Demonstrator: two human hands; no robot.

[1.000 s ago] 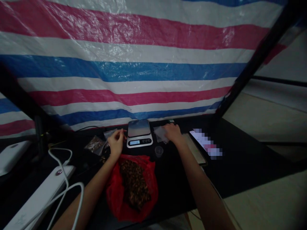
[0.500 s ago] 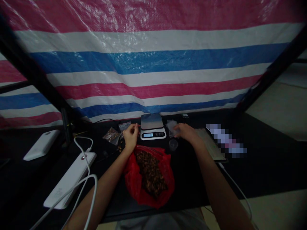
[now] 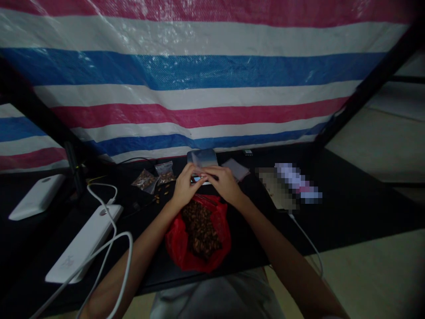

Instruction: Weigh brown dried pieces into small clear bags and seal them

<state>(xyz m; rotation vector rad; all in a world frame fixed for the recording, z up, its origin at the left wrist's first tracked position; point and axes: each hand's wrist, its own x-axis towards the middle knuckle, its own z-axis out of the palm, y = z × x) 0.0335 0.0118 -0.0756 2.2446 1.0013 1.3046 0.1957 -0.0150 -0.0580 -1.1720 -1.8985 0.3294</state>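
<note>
My left hand (image 3: 184,187) and my right hand (image 3: 227,184) meet over the front of the digital kitchen scale (image 3: 210,156), fingers pinched together. Between their fingertips is a small clear plastic bag (image 3: 198,160), its film standing up over the weighing plate. The hands cover most of the scale's display and buttons. Right below them, an open red plastic bag (image 3: 172,241) holds a heap of brown, nut-like or seed-like pieces (image 3: 202,228). Beyond my right hand lies a stack of clear empty bags (image 3: 236,169).
Two filled clear bags (image 3: 145,180) lie left of the scale, with loose pieces (image 3: 160,193) beside them. White power banks (image 3: 83,248) with looping white cables occupy the left. A blurred flat device (image 3: 277,188) with a cable lies right. A striped tarp (image 3: 199,97) hangs behind.
My right hand has moved left from the stack of clear bags to meet my left hand before the scale. A clear bag is now between them. The view has shifted slightly.
</note>
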